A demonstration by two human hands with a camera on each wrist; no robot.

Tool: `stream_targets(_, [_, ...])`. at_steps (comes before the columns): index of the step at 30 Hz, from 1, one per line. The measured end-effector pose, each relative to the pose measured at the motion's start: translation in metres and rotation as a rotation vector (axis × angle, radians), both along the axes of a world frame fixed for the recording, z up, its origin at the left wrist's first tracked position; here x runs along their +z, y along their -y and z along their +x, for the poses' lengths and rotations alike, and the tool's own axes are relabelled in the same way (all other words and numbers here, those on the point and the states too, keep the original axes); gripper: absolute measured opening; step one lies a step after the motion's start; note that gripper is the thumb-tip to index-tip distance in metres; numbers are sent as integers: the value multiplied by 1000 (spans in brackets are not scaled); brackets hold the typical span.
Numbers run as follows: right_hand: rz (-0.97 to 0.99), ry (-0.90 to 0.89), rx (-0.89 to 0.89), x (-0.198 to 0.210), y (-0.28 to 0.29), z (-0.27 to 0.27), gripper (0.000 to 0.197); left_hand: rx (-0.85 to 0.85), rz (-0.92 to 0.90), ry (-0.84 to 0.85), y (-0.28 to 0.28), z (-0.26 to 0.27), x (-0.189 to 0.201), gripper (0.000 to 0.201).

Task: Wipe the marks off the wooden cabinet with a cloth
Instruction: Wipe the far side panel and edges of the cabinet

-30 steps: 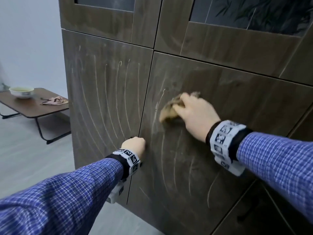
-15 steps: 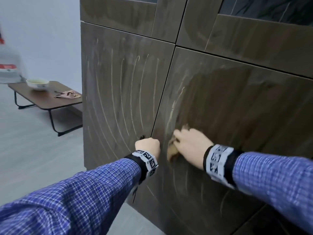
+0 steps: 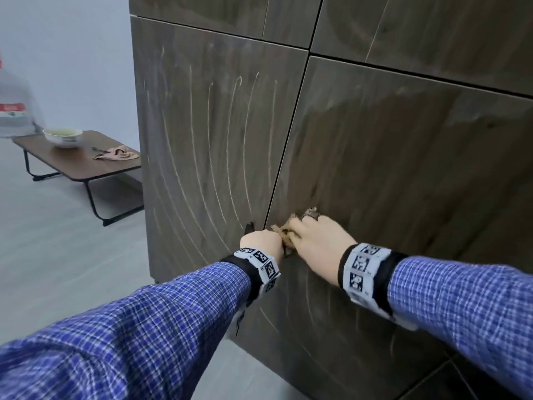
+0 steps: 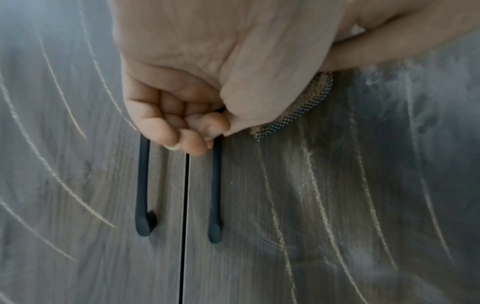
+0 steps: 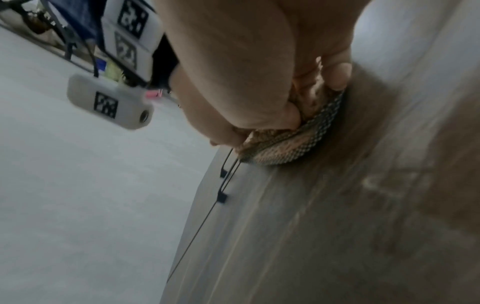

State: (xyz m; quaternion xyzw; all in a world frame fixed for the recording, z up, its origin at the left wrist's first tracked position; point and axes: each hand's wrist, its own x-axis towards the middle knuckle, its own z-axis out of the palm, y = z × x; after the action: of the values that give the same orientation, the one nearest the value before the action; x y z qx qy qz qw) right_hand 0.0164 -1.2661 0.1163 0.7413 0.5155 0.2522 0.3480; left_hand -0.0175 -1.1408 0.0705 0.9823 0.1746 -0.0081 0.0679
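Observation:
The wooden cabinet [image 3: 389, 168] has two lower doors. White curved marks [image 3: 213, 145] cover the left door, and fainter ones [image 3: 308, 298] run below my hands on the right door, whose upper part looks smeared. My right hand [image 3: 317, 241] grips a bunched brown cloth [image 3: 284, 230] and presses it on the right door beside the seam. The right wrist view shows the cloth [image 5: 285, 148] crumpled under the fingers. My left hand [image 3: 261, 244] is curled round the tops of the two dark handles [image 4: 215, 185] at the seam, touching the cloth.
A low brown table [image 3: 86, 168] stands on the grey floor at the left, holding a white bowl [image 3: 62, 137] and a pink rag [image 3: 116, 153]. Upper cabinet doors [image 3: 418, 27] sit above. Open floor [image 3: 57, 269] lies left of the cabinet.
My right hand has wiped the cloth down the right door, from its upper middle to the seam beside the handles. The marks it passed over have faded. The left hand stayed on the handles.

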Motion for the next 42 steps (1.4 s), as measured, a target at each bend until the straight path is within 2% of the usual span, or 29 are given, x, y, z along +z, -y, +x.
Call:
stream_targets(2, [78, 56, 11, 26, -7, 3, 37, 7, -14, -7, -1, -1, 0, 33])
stream_targets(5, [435, 145, 35, 99, -19, 7, 43, 18, -50, -16, -3, -1, 1, 31])
stream_targets(7, [563, 131, 22, 118, -18, 12, 43, 15, -53, -20, -3, -3, 2, 31])
stream_targets(9, [464, 164, 38, 96, -6, 11, 42, 12, -54, -9, -2, -3, 3, 30])
stream_targets(11, [215, 104, 70, 34, 19, 9, 42, 9, -54, -5, -1, -5, 4, 30])
stream_targets(13, [-67, -22, 5, -31, 51, 7, 41, 11, -57, -5, 0, -7, 4, 29])
stream_targets(14, [-149, -66, -31, -49, 62, 6, 38, 8, -57, -4, 0, -7, 3, 28])
stream_targets(16, [-117, -50, -8, -47, 62, 7, 33, 2, -62, 3, -1, -8, 0, 28])
stream_targets(20, [280, 67, 77, 14, 11, 11, 34, 7, -77, 51, -3, -6, -5, 30])
stream_targets(22, [372, 53, 35, 17, -5, 10, 33, -6, -72, 58, -6, -6, -8, 31])
stream_targets(24, [246, 8, 13, -18, -1, 6, 37, -14, -61, 66, -8, -4, -11, 28])
stream_targets(26, [-37, -104, -33, -76, 18, 1, 39, -5, -41, 73, -9, -3, -16, 25])
stream_targets(28, [-287, -238, -162, -122, 40, -5, 40, 5, -38, 88, -8, -1, -19, 25])
stream_targets(29, [-333, -251, -212, -131, 46, -6, 41, 7, -39, 97, -8, 1, -21, 25])
stream_targets(31, [-267, -191, -199, -122, 42, -4, 40, 9, -38, 100, -7, 2, -22, 26])
stream_targets(34, [92, -30, -5, -72, 19, 2, 39, 11, -31, 93, -7, 1, -20, 25])
stream_targets(36, [239, -15, 37, -50, 6, 7, 38, 1, -16, 76, -6, 1, -17, 24])
stream_targets(38, [215, -16, 2, -58, 1, 5, 42, -6, -5, 65, -6, 1, -16, 24])
stream_targets(42, [-116, -153, -113, -127, 17, 2, 43, 0, 15, 47, -5, 3, -19, 25])
